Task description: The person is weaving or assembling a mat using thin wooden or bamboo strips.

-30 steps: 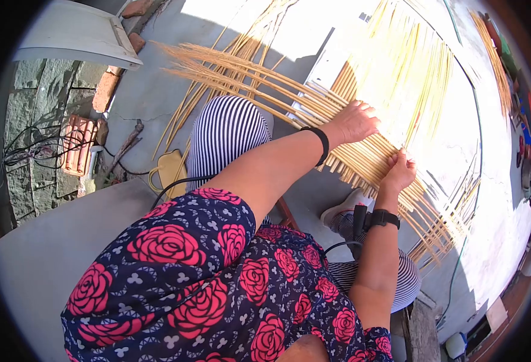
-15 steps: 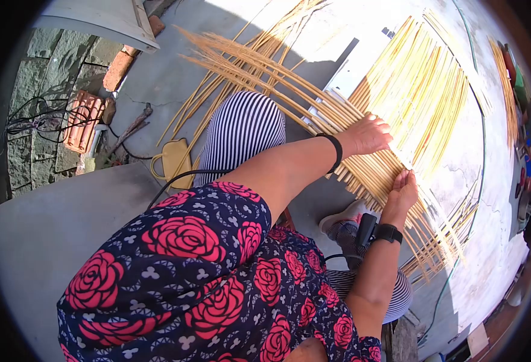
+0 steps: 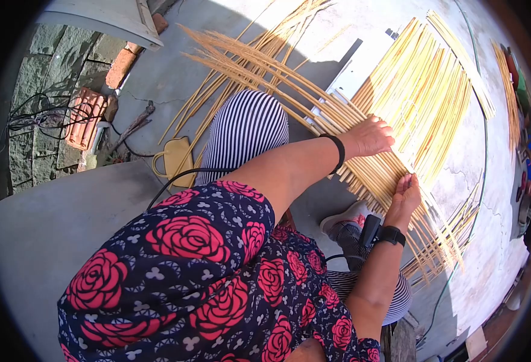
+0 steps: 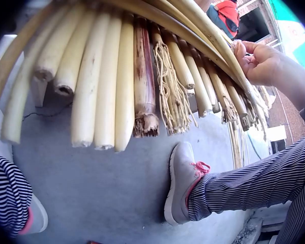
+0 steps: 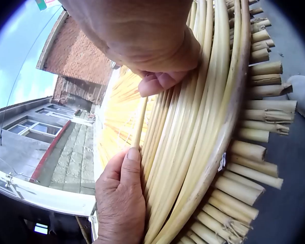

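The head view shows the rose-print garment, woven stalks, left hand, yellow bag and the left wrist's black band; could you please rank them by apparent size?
1. Rose-print garment, helped by its nearness
2. Woven stalks
3. Left hand and yellow bag: too alike to rank
4. Black band

Pale-yellow stalks (image 3: 437, 90), navy rose-patterned shirt (image 3: 187, 265), white-striped dark trousers (image 3: 247, 127)

Head camera looking down, close wrist views, shared stalks (image 5: 206, 117)

Left hand (image 3: 371, 136) and right hand (image 3: 406, 194) pinch close together.
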`<action>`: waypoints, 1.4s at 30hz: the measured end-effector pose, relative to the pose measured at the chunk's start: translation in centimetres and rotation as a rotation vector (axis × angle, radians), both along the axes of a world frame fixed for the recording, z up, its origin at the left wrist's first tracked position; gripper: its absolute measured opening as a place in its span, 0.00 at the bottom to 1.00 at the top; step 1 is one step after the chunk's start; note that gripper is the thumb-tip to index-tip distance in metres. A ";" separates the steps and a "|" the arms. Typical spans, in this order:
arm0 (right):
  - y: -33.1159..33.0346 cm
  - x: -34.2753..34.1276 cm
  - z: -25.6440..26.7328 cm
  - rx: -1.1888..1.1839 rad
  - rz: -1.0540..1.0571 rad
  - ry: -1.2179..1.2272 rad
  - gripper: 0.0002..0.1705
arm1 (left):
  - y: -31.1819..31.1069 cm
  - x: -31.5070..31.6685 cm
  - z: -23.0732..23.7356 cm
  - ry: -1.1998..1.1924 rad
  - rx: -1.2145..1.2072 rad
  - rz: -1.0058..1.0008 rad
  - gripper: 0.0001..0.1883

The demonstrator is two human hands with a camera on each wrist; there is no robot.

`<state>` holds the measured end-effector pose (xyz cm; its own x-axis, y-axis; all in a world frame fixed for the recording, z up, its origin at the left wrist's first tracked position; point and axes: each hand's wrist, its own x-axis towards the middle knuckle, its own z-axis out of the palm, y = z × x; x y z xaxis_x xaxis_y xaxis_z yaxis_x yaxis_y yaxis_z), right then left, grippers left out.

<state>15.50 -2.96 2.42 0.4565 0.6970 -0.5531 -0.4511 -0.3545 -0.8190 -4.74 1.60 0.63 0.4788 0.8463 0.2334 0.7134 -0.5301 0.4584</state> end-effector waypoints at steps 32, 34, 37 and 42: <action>0.5 -1.9 -0.6 0.048 0.500 -1.102 0.12 | 0.4 0.4 -0.2 0.046 0.109 -0.033 0.08; 0.7 -1.4 -1.5 0.048 0.489 -1.032 0.12 | 0.4 0.5 -0.1 0.059 0.117 -0.026 0.08; 0.7 -1.5 -1.5 0.042 0.494 -1.013 0.12 | 0.6 0.4 -0.2 0.007 0.155 -0.030 0.07; 0.7 -1.6 -1.6 0.064 0.497 -1.031 0.13 | 0.8 0.7 -0.4 -0.026 0.151 -0.013 0.06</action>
